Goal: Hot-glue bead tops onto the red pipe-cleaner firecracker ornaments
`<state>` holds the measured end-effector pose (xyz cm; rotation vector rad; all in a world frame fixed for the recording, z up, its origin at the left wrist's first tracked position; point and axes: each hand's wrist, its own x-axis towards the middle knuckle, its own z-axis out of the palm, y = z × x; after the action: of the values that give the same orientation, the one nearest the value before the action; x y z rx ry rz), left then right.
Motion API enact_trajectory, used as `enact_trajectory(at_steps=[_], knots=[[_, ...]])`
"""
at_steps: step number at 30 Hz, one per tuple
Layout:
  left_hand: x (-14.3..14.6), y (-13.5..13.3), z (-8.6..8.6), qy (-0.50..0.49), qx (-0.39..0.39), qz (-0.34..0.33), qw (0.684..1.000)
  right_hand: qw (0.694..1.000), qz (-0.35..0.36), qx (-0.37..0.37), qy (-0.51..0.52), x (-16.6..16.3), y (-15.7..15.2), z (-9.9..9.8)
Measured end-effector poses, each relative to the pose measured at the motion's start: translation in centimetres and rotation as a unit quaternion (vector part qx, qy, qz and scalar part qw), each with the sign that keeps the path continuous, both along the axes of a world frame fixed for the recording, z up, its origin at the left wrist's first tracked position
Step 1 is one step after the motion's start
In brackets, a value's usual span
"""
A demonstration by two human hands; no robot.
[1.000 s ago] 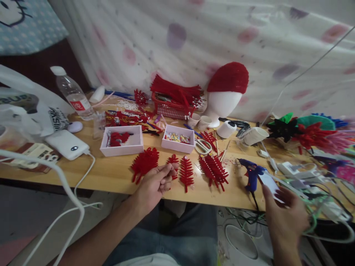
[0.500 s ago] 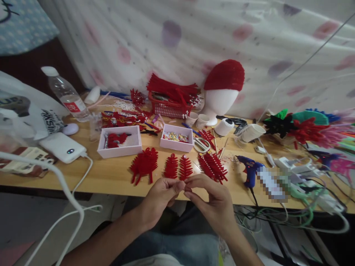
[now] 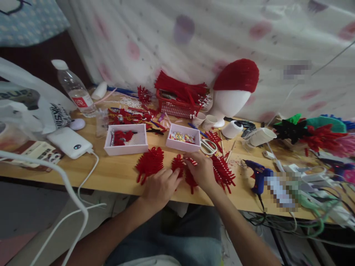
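Head view: both hands have been lowered from just above the near edge of the counter (image 3: 116, 173), where their fingertips met half a second ago, onto the red feather-shaped ornaments. The left hand (image 3: 161, 186) is laid beside the middle ornament (image 3: 177, 166), its fingers loosely together and touching it; whether anything is pinched cannot be told. The right hand (image 3: 201, 170) is placed over the next ornament (image 3: 190, 181), fingers curled down on it, the grip itself hidden. The work is judged to have shifted from handling a small piece in the air to pressing or arranging pieces on the counter. The blue glue gun (image 3: 257, 177) lies untouched to the right; a bunched red ornament (image 3: 149, 164) lies to the left.
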<state>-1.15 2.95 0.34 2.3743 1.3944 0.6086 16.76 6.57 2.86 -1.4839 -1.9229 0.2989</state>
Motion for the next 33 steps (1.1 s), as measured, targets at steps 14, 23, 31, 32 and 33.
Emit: enact_trajectory(at_steps=[14,23,31,32,33], knots=[[0.8,0.8,-0.6,0.129,0.017,-0.028,0.991,0.998,0.034,-0.025,-0.042,-0.3,2.7,-1.8],[0.9,0.7,-0.9,0.118,0.051,-0.018,0.992,0.996,0.084,0.031,-0.015,0.5,3.2,-3.2],[1.0,0.6,-1.5,0.107,0.065,-0.014,0.992,0.990,0.084,0.061,-0.097,1.0,0.6,-2.1],[1.0,0.6,-1.5,0.108,0.066,-0.013,0.992,0.989,0.084,0.055,-0.113,0.9,0.4,-2.0],[1.0,0.6,-1.6,0.109,0.066,-0.013,0.992,0.988,0.082,0.049,-0.125,0.9,0.2,-1.9]])
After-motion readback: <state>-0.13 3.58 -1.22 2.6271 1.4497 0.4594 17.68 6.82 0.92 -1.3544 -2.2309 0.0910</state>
